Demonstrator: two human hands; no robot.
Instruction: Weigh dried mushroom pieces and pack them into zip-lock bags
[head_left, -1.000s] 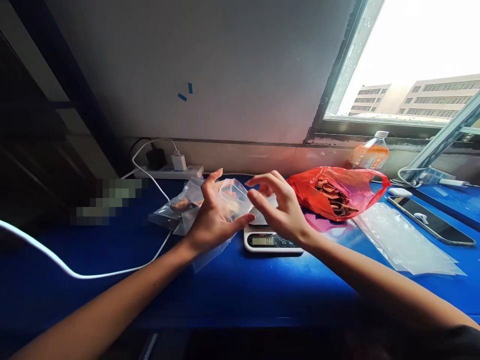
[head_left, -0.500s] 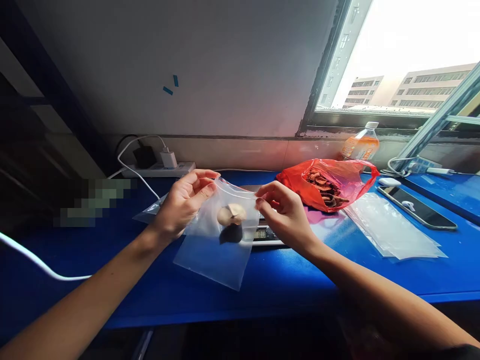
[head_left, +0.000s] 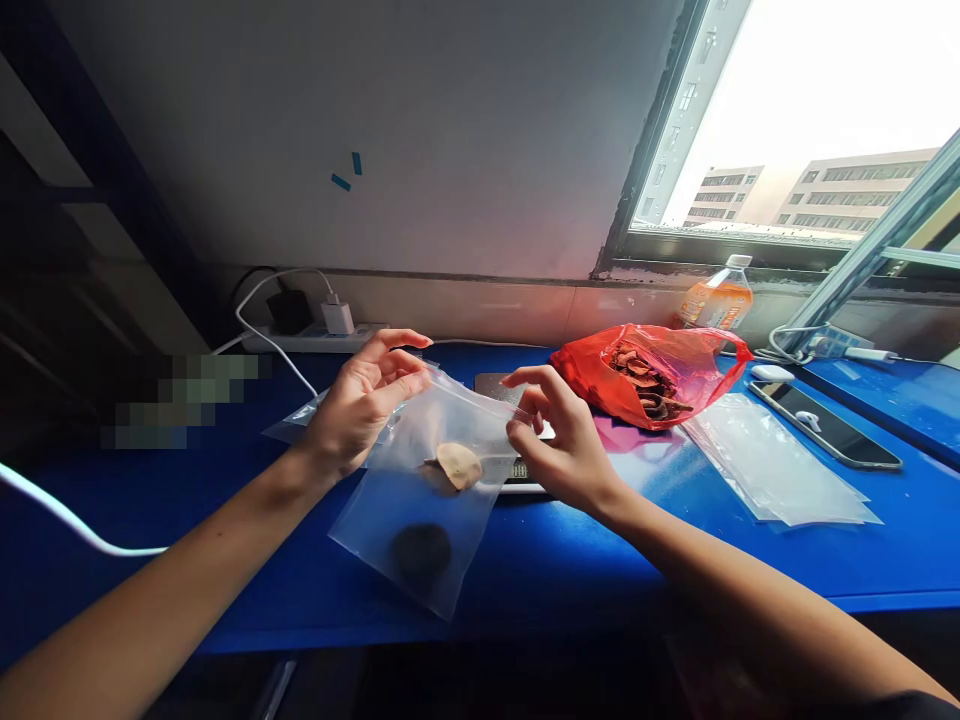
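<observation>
A clear zip-lock bag (head_left: 420, 500) hangs tilted between my hands, with pale dried slices (head_left: 459, 466) partway down inside and a dark round piece (head_left: 421, 552) near its bottom. My left hand (head_left: 360, 405) pinches the upper left corner between thumb and fingers, the index finger stretched out above. At the upper right corner, the thumb and a curled finger of my right hand (head_left: 559, 430) close on the bag's edge, its index finger raised. Behind the bag a small digital scale (head_left: 491, 384) is partly hidden; its display shows beside the bag.
A red plastic bag (head_left: 600, 385) of dried brownish slices lies open on the blue table (head_left: 600, 570). To its right are flat clear bags (head_left: 780, 465), a phone (head_left: 825, 425) with an earbud on it, and an orange drink bottle (head_left: 716, 295). A power strip (head_left: 322, 340) and cables sit back left.
Inside the bag, the dark piece has dropped toward the bottom and the pale slices have slid lower. The bag's top edge now slants down to the right, and my right index finger has lifted.
</observation>
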